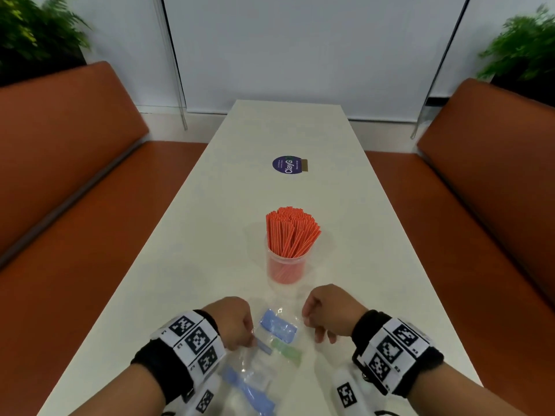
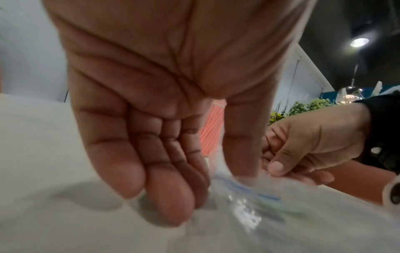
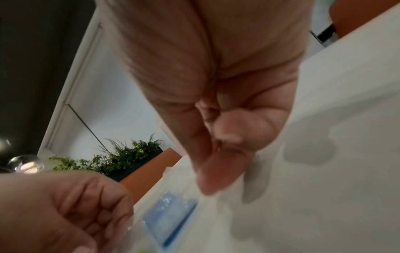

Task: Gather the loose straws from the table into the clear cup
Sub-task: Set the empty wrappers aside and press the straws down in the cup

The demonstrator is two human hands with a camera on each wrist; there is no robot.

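Observation:
A clear cup [image 1: 285, 270] packed with red-and-white striped straws [image 1: 291, 232] stands upright mid-table; the straws also show as a blurred orange patch [image 2: 211, 130] behind my left hand. Nearer to me lies a crinkled clear plastic bag [image 1: 270, 349] holding blue and green pieces, which are too blurred to identify. My left hand [image 1: 240, 328] pinches the bag's left edge between thumb and fingers [image 2: 171, 205]. Curled at the bag's right edge, my right hand [image 1: 318, 322] has thumb and forefinger pressed together on the film [image 3: 223, 154]. No loose straws lie on the table.
The long white table [image 1: 210, 235] carries a round purple sticker [image 1: 287, 165] beyond the cup. Orange benches [image 1: 75, 175] flank both long sides, with green plants [image 1: 522, 46] behind them. The table edges run close to each wrist.

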